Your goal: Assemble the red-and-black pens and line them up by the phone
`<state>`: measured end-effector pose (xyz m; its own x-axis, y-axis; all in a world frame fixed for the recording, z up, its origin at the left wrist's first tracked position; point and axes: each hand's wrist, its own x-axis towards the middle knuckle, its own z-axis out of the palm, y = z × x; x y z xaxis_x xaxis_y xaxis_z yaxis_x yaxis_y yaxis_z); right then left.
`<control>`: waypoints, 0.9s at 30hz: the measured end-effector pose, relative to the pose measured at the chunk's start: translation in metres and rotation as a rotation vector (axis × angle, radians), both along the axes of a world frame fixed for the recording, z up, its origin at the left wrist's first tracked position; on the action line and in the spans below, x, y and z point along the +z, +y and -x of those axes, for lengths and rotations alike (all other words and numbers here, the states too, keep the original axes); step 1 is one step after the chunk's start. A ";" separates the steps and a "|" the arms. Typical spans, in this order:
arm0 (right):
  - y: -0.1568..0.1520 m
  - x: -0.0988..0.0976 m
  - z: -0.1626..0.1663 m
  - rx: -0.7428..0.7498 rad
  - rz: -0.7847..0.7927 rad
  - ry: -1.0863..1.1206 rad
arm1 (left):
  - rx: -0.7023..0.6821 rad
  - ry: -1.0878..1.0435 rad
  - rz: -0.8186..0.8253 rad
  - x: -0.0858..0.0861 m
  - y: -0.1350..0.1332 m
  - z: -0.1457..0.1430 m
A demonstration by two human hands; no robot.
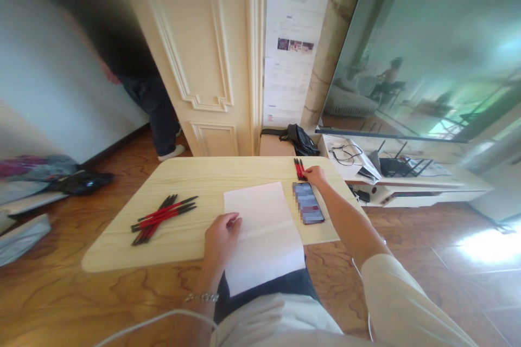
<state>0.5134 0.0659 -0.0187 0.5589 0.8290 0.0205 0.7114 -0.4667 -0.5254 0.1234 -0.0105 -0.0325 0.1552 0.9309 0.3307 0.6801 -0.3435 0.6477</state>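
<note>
My left hand [222, 238] rests on the left edge of a white sheet of paper [264, 227], its fingers loosely bent with a small gap at the thumb and nothing visible inside. At the table's far right, my right hand [316, 174] has its fingertips closed on the lower end of a red pen [302, 168] with black ends. A couple of similar pens [297, 167] lie close beside it, side by side. Just below that hand is a phone [310, 203] with its screen lit. Several more red-and-black pens [163, 216] lie crossed in a loose pile on the left.
Everything lies on a pale wooden table [122, 252]. Beyond it are a black bag [301, 140] and a low white cabinet [448, 192] with a router [394, 167] and cables. A large screen [423, 49] hangs above. A person in dark trousers [157, 114] stands at the left.
</note>
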 end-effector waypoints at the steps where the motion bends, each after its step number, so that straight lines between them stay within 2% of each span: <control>1: 0.000 0.000 0.000 0.001 -0.002 -0.002 | -0.003 0.001 -0.002 0.000 0.000 0.000; 14: -0.004 0.007 0.007 0.003 -0.022 -0.002 | -0.030 -0.006 0.006 -0.002 0.002 -0.001; 23: -0.007 0.009 0.009 0.007 -0.056 0.028 | -0.034 -0.010 0.011 0.003 0.002 -0.003; 27: -0.012 0.019 0.010 0.010 -0.098 0.056 | -0.040 -0.009 0.015 0.004 0.003 -0.003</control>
